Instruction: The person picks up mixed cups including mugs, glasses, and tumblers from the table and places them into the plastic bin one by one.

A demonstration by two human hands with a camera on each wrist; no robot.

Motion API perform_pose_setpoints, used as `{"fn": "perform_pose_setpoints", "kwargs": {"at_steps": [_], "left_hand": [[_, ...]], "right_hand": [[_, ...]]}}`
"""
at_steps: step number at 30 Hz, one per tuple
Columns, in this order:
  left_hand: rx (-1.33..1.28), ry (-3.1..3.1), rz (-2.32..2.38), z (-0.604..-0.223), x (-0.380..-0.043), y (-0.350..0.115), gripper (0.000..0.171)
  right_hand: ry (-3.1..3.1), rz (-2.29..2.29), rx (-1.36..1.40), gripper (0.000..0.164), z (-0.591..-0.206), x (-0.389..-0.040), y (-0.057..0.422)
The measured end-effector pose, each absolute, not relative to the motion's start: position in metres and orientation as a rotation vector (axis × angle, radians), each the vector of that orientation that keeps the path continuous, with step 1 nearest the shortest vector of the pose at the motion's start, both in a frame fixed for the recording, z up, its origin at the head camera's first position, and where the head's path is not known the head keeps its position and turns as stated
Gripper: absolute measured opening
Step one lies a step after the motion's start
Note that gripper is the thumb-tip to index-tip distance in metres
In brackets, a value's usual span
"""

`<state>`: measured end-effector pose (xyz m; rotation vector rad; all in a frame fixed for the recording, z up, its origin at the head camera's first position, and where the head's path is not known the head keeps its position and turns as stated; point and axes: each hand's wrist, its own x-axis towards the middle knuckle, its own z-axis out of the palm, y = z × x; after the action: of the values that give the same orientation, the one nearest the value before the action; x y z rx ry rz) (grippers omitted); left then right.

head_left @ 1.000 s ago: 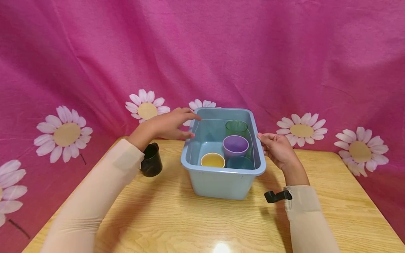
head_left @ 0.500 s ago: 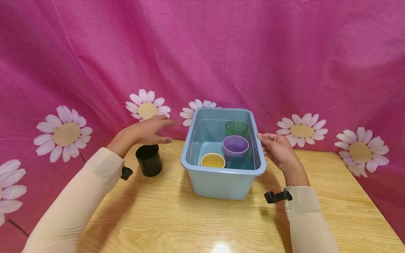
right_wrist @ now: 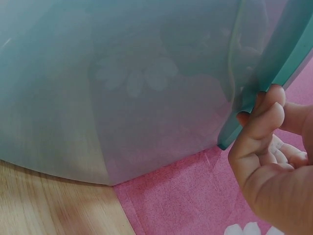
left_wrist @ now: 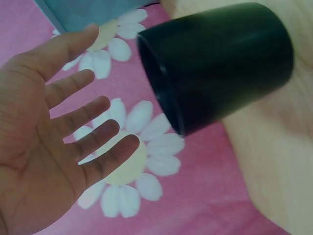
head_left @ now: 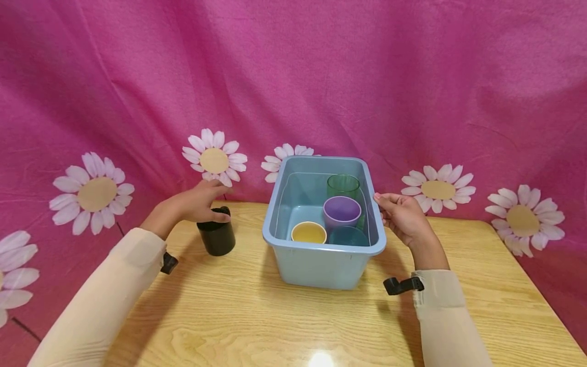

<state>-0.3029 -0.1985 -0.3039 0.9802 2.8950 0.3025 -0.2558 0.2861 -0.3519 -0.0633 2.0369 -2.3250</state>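
Note:
A black mug [head_left: 218, 238] stands upright on the wooden table, left of the blue plastic tub [head_left: 321, 265]. Over its mouth hovers my left hand [head_left: 194, 204], and in the left wrist view that hand [left_wrist: 54, 132] is spread with bare space between its fingers and the mug [left_wrist: 220, 68]. My right hand [head_left: 405, 219] pinches the tub's right rim; its curled fingers [right_wrist: 266, 117] show at the rim in the right wrist view. Inside the tub are a yellow cup [head_left: 309, 233], a purple cup [head_left: 341, 211], a green glass [head_left: 343, 185] and a dark teal cup [head_left: 348, 236].
Behind the wooden table [head_left: 275, 326] hangs a pink curtain [head_left: 321, 76] printed with white daisies. The tub's left half shows bare floor behind the yellow cup. A black strap mount [head_left: 402, 285] juts from the right sleeve.
My left hand has moved left and down, from the tub's left rim to above the black mug. The right hand keeps its hold on the rim, and the tub stays put.

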Motion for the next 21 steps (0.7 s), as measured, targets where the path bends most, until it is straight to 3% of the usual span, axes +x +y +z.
{"fn": "perform_pose_setpoints", "kwargs": {"at_steps": [21], "left_hand": [[0.863, 2.952, 0.327, -0.352, -0.293, -0.221, 0.076]], "right_hand": [[2.045, -2.308, -0.052, 0.016, -0.351, -0.256, 0.286]]}}
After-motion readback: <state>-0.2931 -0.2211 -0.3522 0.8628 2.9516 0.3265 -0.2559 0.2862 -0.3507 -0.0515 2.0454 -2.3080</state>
